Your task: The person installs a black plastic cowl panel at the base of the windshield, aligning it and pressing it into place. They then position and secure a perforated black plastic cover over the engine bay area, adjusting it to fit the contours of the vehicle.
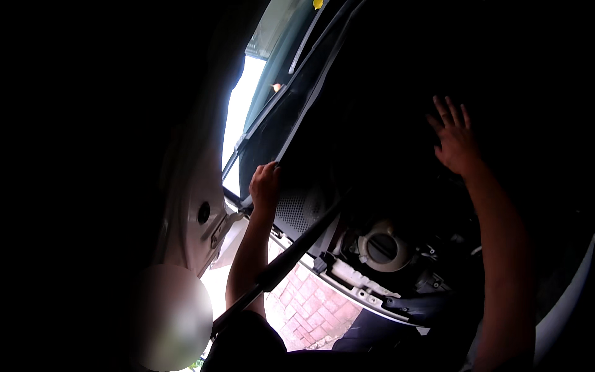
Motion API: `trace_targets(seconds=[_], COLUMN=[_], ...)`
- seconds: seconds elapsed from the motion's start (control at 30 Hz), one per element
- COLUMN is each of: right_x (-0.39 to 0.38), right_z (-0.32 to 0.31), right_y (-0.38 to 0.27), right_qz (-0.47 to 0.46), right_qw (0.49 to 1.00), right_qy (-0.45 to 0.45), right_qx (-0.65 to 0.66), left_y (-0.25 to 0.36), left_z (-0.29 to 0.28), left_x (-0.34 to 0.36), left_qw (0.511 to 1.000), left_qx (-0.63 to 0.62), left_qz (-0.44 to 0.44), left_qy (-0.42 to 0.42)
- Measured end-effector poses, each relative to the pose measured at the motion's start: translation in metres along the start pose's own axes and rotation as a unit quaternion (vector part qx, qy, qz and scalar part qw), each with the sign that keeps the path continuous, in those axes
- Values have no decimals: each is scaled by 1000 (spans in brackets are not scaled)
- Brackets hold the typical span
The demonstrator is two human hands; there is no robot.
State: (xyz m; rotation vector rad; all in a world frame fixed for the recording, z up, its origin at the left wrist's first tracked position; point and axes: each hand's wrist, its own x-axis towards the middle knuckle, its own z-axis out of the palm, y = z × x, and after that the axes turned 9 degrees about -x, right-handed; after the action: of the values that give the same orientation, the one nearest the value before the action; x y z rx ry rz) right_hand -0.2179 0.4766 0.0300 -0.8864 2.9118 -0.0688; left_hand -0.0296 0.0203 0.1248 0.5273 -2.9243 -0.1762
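My left hand (265, 181) is closed at the near end of a long, dark trim strip (310, 102) with a pale edge. That strip runs along the base of a car's windshield (263, 105). The fingers curl over its edge, and their tips are partly hidden. Over the deep shadow of the engine bay, my right hand (457, 146) is spread with its fingers apart, holding nothing. Whether it touches a surface below is too dark to tell. Below and between the hands is a round strut mount (382, 248) with a dark centre.
A black gas strut (297, 251) slants across near my left forearm. Beside it lie a perforated dark panel (297, 211) and the pale fender edge (365, 294). Pinkish brick paving (310, 304) shows below. The raised hood's underside (198, 229) fills the left.
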Motion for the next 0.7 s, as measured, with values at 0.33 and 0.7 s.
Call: trace_targets(seconds=[0.33,0.7], right_x=[5,183], right_z=[-1,-89], right_y=[0,-82], right_qz=[-7,-55], right_qw=[1000,978], right_qy=[-19,200], right_qx=[2,-30], left_y=[-2,6], left_z=[16,13], left_x=[-8,-4], left_qw=[998,998], left_qx=[34,38], left_qz=[-4,17], left_qy=[51,52])
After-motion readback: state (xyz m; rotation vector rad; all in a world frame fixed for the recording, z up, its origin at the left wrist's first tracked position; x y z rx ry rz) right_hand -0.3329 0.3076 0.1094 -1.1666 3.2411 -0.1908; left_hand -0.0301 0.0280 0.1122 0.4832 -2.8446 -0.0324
